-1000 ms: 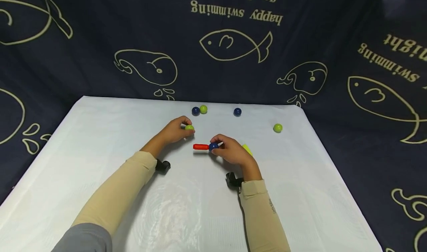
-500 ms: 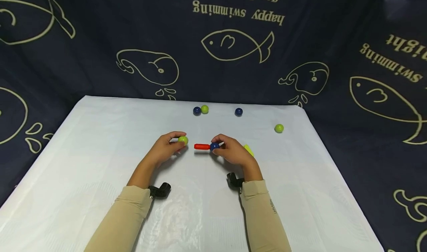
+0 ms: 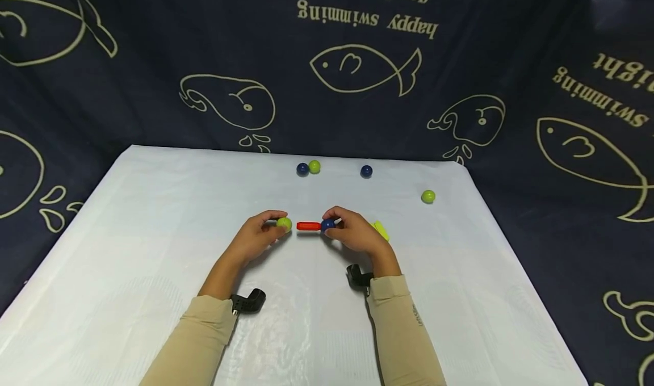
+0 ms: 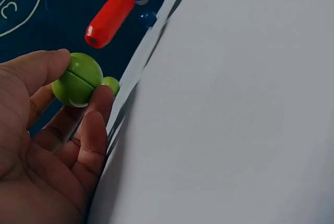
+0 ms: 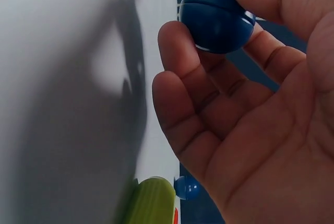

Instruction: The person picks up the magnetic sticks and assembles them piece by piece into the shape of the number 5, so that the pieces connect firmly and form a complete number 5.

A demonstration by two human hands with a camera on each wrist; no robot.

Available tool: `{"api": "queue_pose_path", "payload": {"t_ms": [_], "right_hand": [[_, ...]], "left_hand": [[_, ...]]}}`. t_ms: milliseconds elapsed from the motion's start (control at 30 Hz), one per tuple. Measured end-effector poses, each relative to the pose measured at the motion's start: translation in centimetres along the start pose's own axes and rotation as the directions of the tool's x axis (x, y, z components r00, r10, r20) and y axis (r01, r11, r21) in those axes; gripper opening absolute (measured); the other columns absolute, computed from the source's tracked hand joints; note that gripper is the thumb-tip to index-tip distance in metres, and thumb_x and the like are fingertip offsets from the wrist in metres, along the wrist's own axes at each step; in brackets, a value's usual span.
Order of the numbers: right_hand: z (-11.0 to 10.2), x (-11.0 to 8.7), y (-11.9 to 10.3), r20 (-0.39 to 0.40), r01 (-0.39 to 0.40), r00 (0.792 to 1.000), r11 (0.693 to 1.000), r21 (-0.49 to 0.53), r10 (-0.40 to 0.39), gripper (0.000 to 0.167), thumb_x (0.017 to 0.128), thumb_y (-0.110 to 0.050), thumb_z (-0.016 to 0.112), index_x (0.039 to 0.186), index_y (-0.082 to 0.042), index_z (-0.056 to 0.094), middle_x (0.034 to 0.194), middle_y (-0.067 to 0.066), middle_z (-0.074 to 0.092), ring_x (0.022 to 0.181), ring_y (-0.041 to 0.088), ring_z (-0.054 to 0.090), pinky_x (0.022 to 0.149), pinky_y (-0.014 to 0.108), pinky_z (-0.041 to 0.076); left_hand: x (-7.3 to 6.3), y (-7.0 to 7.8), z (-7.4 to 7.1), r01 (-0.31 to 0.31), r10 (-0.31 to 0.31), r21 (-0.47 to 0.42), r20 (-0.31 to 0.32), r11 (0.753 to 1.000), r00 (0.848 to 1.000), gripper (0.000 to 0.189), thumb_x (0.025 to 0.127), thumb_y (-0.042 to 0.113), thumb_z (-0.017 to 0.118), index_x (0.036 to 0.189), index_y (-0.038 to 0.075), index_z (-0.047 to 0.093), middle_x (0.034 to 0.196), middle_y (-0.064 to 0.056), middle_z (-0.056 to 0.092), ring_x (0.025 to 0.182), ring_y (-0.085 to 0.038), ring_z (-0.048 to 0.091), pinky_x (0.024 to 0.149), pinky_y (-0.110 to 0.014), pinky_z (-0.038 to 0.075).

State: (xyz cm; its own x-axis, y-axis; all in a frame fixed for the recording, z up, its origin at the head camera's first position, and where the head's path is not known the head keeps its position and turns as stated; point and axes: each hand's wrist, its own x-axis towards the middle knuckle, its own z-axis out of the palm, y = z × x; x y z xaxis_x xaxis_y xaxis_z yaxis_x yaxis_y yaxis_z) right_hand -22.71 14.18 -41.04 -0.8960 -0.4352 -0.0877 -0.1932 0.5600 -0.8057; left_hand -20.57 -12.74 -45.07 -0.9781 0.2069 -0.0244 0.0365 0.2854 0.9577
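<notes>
My left hand [image 3: 255,237] pinches a lime-green ball [image 4: 78,80] between thumb and fingers; a seam line runs around the ball. Just right of it in the head view, a red rod [image 3: 309,226] points toward the green ball, with a small gap between them. The rod's other end meets a dark blue ball [image 5: 216,18], which my right hand [image 3: 355,231] pinches between thumb and fingers. In the left wrist view, the rod's near end shows a small dark spot. Both hands are held above the white tabletop.
Beyond the hands lie a blue ball [image 3: 302,169] beside a green ball [image 3: 314,167], another blue ball [image 3: 366,171], and a green ball [image 3: 428,196] farther right. A yellow-green piece [image 3: 380,230] lies by the right wrist, partly hidden. Dark patterned cloth [image 3: 286,119] borders the white table [image 3: 153,204].
My left hand has drawn the green ball back toward me, then slightly right, close to the red rod's free end. The right hand stays nearly still with its blue ball and rod.
</notes>
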Motion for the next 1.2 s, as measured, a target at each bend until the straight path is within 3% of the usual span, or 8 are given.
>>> {"api": "queue_pose_path", "payload": {"t_ms": [433, 733, 1200], "right_hand": [[0.4, 0.4, 0.0, 0.001, -0.007, 1.0, 0.999, -0.032, 0.007, 0.022, 0.092, -0.01, 0.068, 0.113, -0.015, 0.065, 0.103, 0.001, 0.065, 0.087, 0.021, 0.058, 0.075, 0.034, 0.048], [0.5, 0.5, -0.1, 0.0, -0.015, 1.0, 0.999, -0.052, 0.016, 0.021, 0.092, -0.01, 0.068, 0.113, -0.015, 0.065, 0.104, 0.001, 0.065, 0.088, 0.02, 0.058, 0.077, 0.034, 0.048], [0.5, 0.5, 0.0, 0.002, -0.032, 0.999, 0.99, -0.138, 0.033, 0.024, 0.094, -0.01, 0.068, 0.117, -0.013, 0.063, 0.111, 0.003, 0.065, 0.097, 0.019, 0.059, 0.086, 0.037, 0.049]], "left_hand": [[-0.3, -0.1, 0.4, -0.073, 0.073, 0.027, -0.006, 0.997, 0.997, 0.041, 0.094, 0.017, 0.07, 0.131, 0.003, 0.061, 0.119, -0.016, 0.064, 0.088, -0.021, 0.064, 0.071, -0.033, 0.053], [-0.3, 0.0, 0.7, -0.089, 0.09, 0.046, -0.011, 0.995, 0.996, 0.039, 0.094, 0.014, 0.069, 0.131, 0.002, 0.061, 0.119, -0.016, 0.064, 0.092, -0.022, 0.065, 0.074, -0.033, 0.054], [-0.3, -0.1, 1.1, -0.085, 0.093, 0.189, -0.032, 0.978, 0.995, 0.034, 0.095, 0.012, 0.066, 0.128, 0.006, 0.063, 0.106, -0.009, 0.067, 0.088, -0.02, 0.058, 0.079, -0.036, 0.047]]}}
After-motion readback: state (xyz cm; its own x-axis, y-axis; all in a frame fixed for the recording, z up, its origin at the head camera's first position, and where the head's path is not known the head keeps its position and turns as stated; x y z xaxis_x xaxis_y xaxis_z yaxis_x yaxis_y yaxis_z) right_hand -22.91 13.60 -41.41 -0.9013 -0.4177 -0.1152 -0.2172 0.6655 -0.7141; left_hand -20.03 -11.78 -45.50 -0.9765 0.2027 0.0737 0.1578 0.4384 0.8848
